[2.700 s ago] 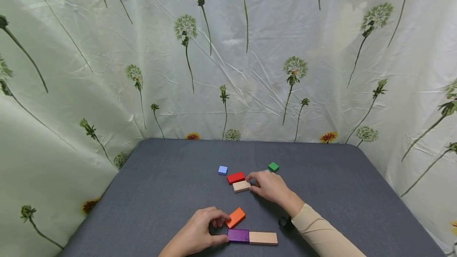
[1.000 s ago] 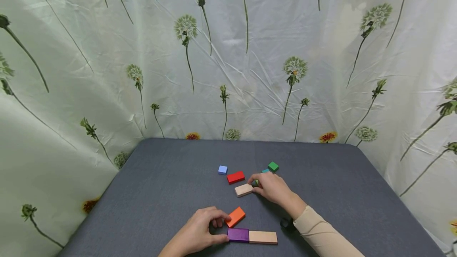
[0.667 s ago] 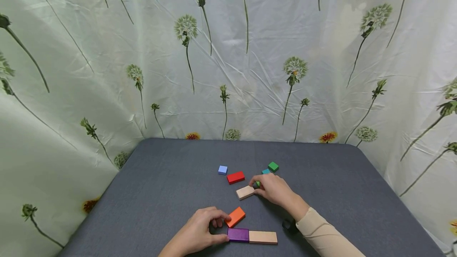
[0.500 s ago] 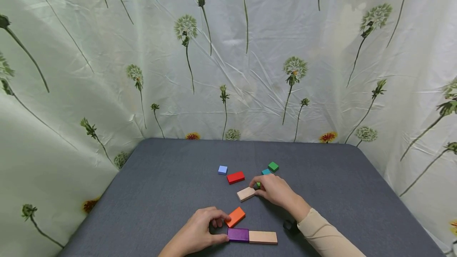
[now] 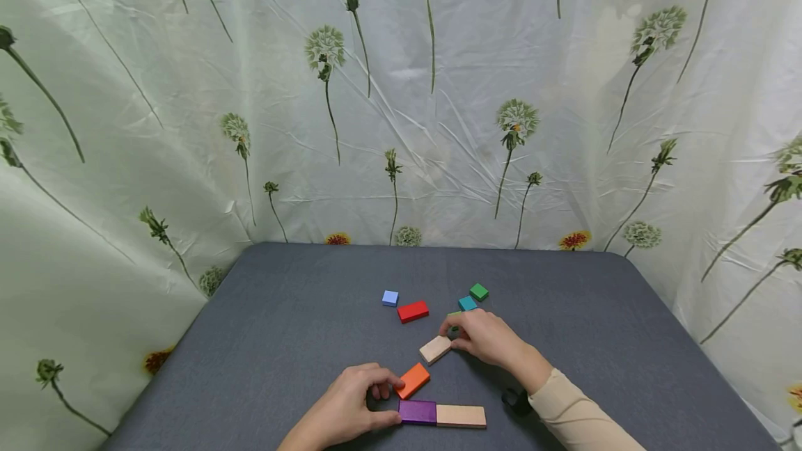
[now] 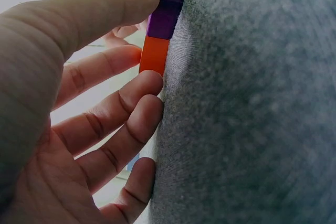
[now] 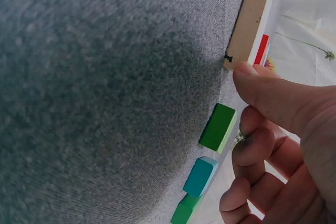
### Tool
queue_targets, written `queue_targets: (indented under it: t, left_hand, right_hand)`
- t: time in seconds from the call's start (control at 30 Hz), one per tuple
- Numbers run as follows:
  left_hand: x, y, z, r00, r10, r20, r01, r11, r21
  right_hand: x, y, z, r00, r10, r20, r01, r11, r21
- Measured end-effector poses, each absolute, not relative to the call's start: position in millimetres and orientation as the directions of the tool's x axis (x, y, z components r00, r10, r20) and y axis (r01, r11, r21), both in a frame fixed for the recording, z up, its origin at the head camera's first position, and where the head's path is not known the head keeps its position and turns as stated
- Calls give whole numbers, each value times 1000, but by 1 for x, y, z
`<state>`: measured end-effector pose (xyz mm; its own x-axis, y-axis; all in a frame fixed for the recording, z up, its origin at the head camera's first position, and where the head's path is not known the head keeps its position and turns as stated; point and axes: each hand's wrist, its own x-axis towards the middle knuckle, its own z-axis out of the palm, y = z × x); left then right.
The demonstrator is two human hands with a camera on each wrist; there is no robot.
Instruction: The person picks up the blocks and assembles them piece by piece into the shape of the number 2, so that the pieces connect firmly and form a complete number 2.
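In the head view my right hand [image 5: 485, 339] pinches one end of a plain wooden block [image 5: 435, 349] between thumb and index finger; the block lies slanted on the table. The right wrist view shows the thumb against that end of the wooden block [image 7: 249, 22]. My left hand [image 5: 351, 399] rests at the near side, its thumb touching the left end of a purple block [image 5: 418, 412] and its index fingertip touching an orange block [image 5: 413, 381]. Purple and a second plain wooden block [image 5: 461, 416] lie end to end. The orange block lies slanted just behind the purple one.
Farther back on the grey table [image 5: 301, 312] lie a red block [image 5: 413, 311], a light blue block [image 5: 390, 298], a teal block [image 5: 467, 303] and a dark green block [image 5: 479, 291]. A light green block [image 7: 218, 128] is mostly hidden behind my right hand in the head view. A flowered curtain [image 5: 438, 159] surrounds the table.
My right hand has drawn the plain wooden block away from the red block, nearer to the orange one, and turned it more steeply. My left hand has stayed in place.
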<state>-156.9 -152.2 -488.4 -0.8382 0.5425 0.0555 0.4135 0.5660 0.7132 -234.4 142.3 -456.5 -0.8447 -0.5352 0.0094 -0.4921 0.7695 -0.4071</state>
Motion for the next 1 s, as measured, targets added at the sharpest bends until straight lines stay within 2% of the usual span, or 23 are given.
queue_targets:
  t: [0.33, 1.0]
  left_hand:
    - [-158, -153, -489, -844, 535, 27, 390, 579, 715]
    - [-159, -153, -490, -841, 540, 34, 398, 575, 714]
  right_hand:
    - [-231, 146, -454, -822, -568, -42, -498, 751, -434]
    - [-225, 148, -454, -793, -609, -22, -537, 715, -448]
